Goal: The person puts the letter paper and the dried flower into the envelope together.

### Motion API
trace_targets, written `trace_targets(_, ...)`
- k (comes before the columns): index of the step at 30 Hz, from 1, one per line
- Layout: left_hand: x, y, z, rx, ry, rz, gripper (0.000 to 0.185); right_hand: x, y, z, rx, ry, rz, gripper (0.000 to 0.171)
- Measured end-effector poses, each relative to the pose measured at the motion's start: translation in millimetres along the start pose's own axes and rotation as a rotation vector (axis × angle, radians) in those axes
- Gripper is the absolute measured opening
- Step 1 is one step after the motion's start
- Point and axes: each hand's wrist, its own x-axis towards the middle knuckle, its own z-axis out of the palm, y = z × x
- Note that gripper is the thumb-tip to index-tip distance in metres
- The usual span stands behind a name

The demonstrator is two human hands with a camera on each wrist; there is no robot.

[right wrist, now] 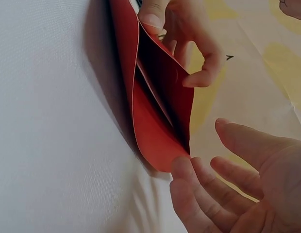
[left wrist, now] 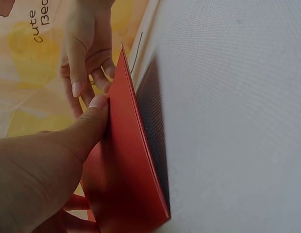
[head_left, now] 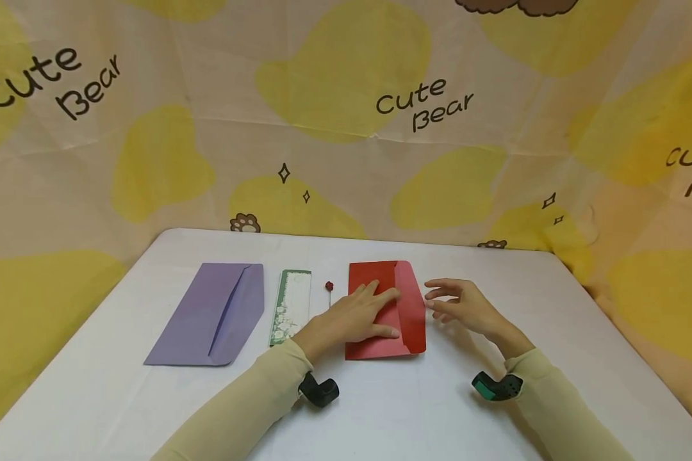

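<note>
A red envelope [head_left: 382, 271] lies on the table, its flap [head_left: 413, 320] folded out toward the right. My left hand [head_left: 350, 315] rests on it, fingers spread across the pocket and thumb near the lower part. In the right wrist view, the mouth of the envelope [right wrist: 158, 141] gapes and a pale edge shows inside. Just right of the flap hovers my right hand [head_left: 467, 308], fingers loosely bent and holding nothing; its fingertips are right at the flap's edge [right wrist: 162, 162].
Left of my left forearm lies a purple envelope [head_left: 207, 320] with its flap folded out. Between the envelopes are a green-bordered floral card [head_left: 291, 304] and a small dark red flower on a thin stem [head_left: 329, 286]. A printed cloth [head_left: 346, 166] hangs behind the white table [head_left: 415, 416].
</note>
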Motion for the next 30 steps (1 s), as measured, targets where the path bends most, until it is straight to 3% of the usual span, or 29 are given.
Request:
trace_targets(15,-0.5,-0.8,-0.4,0.005,-0.003,0.006,0.070,-13.0,-2.0,-29.9,-0.022,0.061,0.020,0.054)
trace_targets(30,1.2,-0.2,-2.6,0.010,-0.006,0.016,0.069,-21.2,6.7,-62.9,-0.158,0.063,0.146,0.055)
